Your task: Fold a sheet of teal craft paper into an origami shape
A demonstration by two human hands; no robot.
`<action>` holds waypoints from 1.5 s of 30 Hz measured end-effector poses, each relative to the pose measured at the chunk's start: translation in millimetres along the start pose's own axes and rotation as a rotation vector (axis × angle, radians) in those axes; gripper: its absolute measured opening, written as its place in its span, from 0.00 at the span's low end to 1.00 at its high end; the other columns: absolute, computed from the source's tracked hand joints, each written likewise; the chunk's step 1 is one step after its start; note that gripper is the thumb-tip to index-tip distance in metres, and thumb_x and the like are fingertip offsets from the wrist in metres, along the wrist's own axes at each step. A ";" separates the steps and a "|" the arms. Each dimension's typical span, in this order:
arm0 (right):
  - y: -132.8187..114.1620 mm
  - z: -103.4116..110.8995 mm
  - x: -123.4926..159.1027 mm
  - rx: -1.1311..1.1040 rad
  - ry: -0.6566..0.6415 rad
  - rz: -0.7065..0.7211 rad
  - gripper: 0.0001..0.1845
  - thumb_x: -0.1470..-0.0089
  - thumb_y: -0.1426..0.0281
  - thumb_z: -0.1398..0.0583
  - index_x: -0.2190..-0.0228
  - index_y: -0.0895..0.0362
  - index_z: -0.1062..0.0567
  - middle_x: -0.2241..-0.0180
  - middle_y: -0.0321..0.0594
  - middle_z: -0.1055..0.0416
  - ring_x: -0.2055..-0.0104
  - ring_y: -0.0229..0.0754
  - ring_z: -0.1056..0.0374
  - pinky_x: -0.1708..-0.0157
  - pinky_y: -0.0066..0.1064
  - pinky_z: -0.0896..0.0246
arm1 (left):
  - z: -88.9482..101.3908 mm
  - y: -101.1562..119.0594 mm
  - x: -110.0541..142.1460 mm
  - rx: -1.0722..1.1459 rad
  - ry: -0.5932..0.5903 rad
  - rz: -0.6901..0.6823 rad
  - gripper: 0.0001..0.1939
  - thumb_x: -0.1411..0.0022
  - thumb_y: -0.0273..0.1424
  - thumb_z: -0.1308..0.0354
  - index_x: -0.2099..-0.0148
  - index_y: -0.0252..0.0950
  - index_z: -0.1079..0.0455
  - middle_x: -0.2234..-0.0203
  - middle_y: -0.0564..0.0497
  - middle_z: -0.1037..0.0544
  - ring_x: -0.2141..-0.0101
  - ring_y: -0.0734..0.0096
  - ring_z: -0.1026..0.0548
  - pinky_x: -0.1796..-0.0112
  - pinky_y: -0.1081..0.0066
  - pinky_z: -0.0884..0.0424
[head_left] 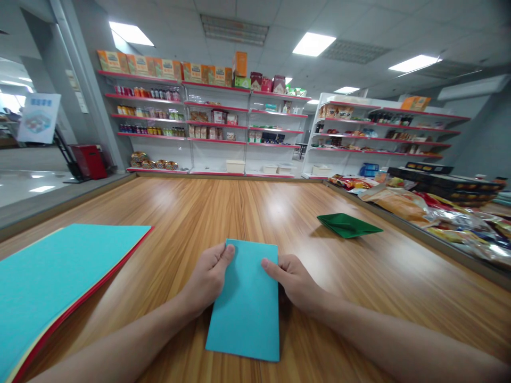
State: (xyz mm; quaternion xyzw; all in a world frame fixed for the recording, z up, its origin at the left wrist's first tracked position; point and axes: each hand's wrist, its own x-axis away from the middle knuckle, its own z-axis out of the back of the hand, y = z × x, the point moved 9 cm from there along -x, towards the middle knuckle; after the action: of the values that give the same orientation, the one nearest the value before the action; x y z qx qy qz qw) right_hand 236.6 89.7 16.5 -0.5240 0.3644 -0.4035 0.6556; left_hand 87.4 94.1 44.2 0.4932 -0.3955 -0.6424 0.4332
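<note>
A light blue sheet of paper [248, 314], folded into a narrow rectangle, is held between my two hands over the wooden table. My left hand [213, 272] pinches its upper left edge, thumb on top and the other fingers behind. On the opposite edge, my right hand [295, 279] grips it near the top with the thumb lying across the face. The fingers under the paper are hidden. Beyond my right hand, a folded green paper boat [348, 225] lies on the table. To the left rests a stack of coloured paper [75, 276], blue on top with yellow and red edges below.
The wooden table [191, 207] has a raised rim. Snack packets [411, 205] and dark boxes [447, 183] fill the area past its right edge. Stocked shelves [217, 109] stand at the back. A red box [88, 161] and a sign [39, 118] are on the left.
</note>
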 end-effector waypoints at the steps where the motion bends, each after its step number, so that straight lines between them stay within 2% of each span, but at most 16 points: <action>1: -0.5 1.3 -0.3 -0.027 0.017 -0.004 0.31 0.50 0.44 0.45 0.85 0.57 0.40 0.87 0.30 0.45 0.87 0.29 0.49 0.88 0.23 0.57 | -0.4 -0.7 -0.1 -0.002 -0.002 0.005 0.22 0.37 0.47 0.52 0.76 0.37 0.47 0.82 0.57 0.44 0.81 0.77 0.45 0.80 0.75 0.48; 4: 0.9 5.4 -0.4 -0.084 0.070 -0.037 0.33 0.50 0.41 0.47 0.87 0.56 0.43 0.89 0.30 0.47 0.88 0.29 0.50 0.89 0.23 0.57 | -1.7 -0.9 0.0 0.012 -0.005 0.020 0.23 0.39 0.49 0.51 0.77 0.37 0.47 0.82 0.57 0.43 0.81 0.76 0.45 0.81 0.75 0.48; 8: 0.3 9.6 -0.1 -0.097 0.117 -0.033 0.32 0.51 0.42 0.46 0.85 0.56 0.42 0.89 0.29 0.46 0.88 0.30 0.47 0.90 0.23 0.55 | -3.2 1.5 0.3 0.023 -0.009 0.030 0.23 0.41 0.50 0.51 0.76 0.37 0.45 0.82 0.57 0.42 0.81 0.76 0.44 0.80 0.75 0.47; 14: -3.2 12.6 -0.5 -0.129 0.153 -0.003 0.30 0.49 0.45 0.44 0.84 0.57 0.40 0.88 0.29 0.45 0.88 0.30 0.47 0.91 0.22 0.53 | -4.8 4.9 -0.6 -0.024 -0.016 -0.021 0.21 0.39 0.46 0.52 0.76 0.37 0.44 0.82 0.57 0.43 0.80 0.75 0.44 0.80 0.75 0.47; 19: -5.7 17.6 -0.4 -0.057 0.199 0.031 0.33 0.48 0.44 0.48 0.88 0.57 0.42 0.91 0.31 0.44 0.90 0.30 0.47 0.91 0.22 0.56 | -7.5 2.6 0.5 -0.044 -0.029 -0.032 0.20 0.37 0.45 0.53 0.75 0.37 0.44 0.82 0.57 0.43 0.80 0.76 0.44 0.80 0.75 0.48; 23: -5.0 13.5 -2.1 -0.020 0.143 0.042 0.32 0.47 0.44 0.47 0.86 0.57 0.39 0.90 0.31 0.43 0.89 0.31 0.46 0.91 0.22 0.55 | -3.2 4.4 1.9 -0.078 0.008 -0.059 0.20 0.36 0.44 0.53 0.76 0.37 0.45 0.82 0.58 0.43 0.80 0.75 0.44 0.79 0.75 0.48; 28: -6.1 3.0 -2.6 0.057 0.029 0.060 0.32 0.47 0.45 0.47 0.87 0.57 0.41 0.89 0.31 0.44 0.88 0.30 0.46 0.89 0.22 0.53 | 0.3 7.9 2.4 -0.065 0.034 -0.076 0.20 0.37 0.44 0.52 0.76 0.37 0.44 0.82 0.57 0.42 0.80 0.75 0.44 0.79 0.74 0.48; 32: -4.9 4.5 -2.4 0.124 0.041 0.055 0.34 0.47 0.44 0.49 0.89 0.57 0.41 0.91 0.32 0.44 0.89 0.31 0.46 0.90 0.23 0.56 | -1.4 1.6 1.2 0.031 0.012 -0.020 0.21 0.40 0.47 0.50 0.76 0.36 0.43 0.82 0.57 0.42 0.80 0.76 0.44 0.80 0.75 0.48; 36: -3.3 1.2 -1.6 0.004 0.009 0.038 0.33 0.47 0.43 0.48 0.87 0.57 0.41 0.89 0.31 0.43 0.88 0.30 0.45 0.90 0.23 0.53 | -2.6 -5.6 -0.6 0.101 -0.006 0.025 0.22 0.42 0.49 0.48 0.76 0.36 0.42 0.82 0.57 0.41 0.80 0.76 0.44 0.80 0.76 0.48; 40: -3.9 5.1 -0.6 -0.047 0.064 0.050 0.33 0.48 0.43 0.47 0.86 0.58 0.38 0.88 0.32 0.41 0.88 0.31 0.45 0.89 0.23 0.51 | -4.7 -8.7 -0.8 0.089 -0.030 0.037 0.23 0.42 0.49 0.48 0.76 0.35 0.42 0.82 0.57 0.42 0.81 0.77 0.44 0.81 0.76 0.49; 45: -1.0 7.1 -1.9 -0.071 0.081 0.057 0.35 0.48 0.42 0.48 0.88 0.58 0.38 0.90 0.33 0.41 0.88 0.31 0.45 0.90 0.23 0.53 | -2.7 -7.9 -0.2 0.035 0.003 0.015 0.24 0.41 0.50 0.50 0.77 0.36 0.45 0.83 0.57 0.45 0.81 0.77 0.47 0.82 0.76 0.51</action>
State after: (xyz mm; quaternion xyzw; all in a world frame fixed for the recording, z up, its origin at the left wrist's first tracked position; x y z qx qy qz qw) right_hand 242.0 94.1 18.9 -0.5197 0.4193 -0.3922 0.6327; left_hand 88.7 96.5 36.3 0.4986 -0.4098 -0.6315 0.4297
